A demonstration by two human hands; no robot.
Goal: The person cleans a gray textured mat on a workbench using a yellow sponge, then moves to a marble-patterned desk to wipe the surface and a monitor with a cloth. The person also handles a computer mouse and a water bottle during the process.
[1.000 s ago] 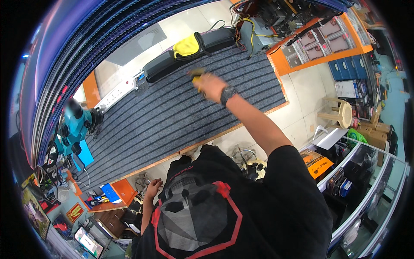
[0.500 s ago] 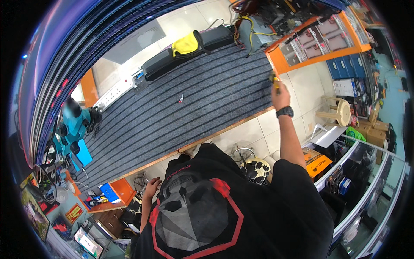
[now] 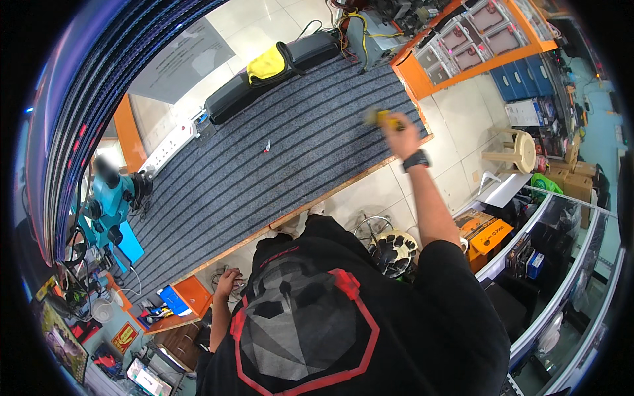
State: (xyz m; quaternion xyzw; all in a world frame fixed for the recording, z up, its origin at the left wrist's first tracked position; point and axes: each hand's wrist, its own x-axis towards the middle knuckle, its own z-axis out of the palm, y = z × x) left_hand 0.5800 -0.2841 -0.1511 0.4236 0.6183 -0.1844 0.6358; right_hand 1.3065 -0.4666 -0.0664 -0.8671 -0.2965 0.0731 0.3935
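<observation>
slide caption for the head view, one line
Right hand grips a blurred yellow tool at a striped grey mat.

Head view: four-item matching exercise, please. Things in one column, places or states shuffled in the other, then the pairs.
Column one
1. yellow cloth
2. yellow tool
3. left hand
4. teal microscope

Column two
A. at the striped mat's left end
B. draped over the long dark bar
C. off the mat, left of the black shirt
D. held in the right hand

Pairs: 1-B, 2-D, 3-C, 4-A

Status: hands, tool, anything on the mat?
Right hand gripping yellow tool, far end blurred, at right side of mat. Left hand off mat, nothing visible in it. Small red-and-white item on mat.
</observation>
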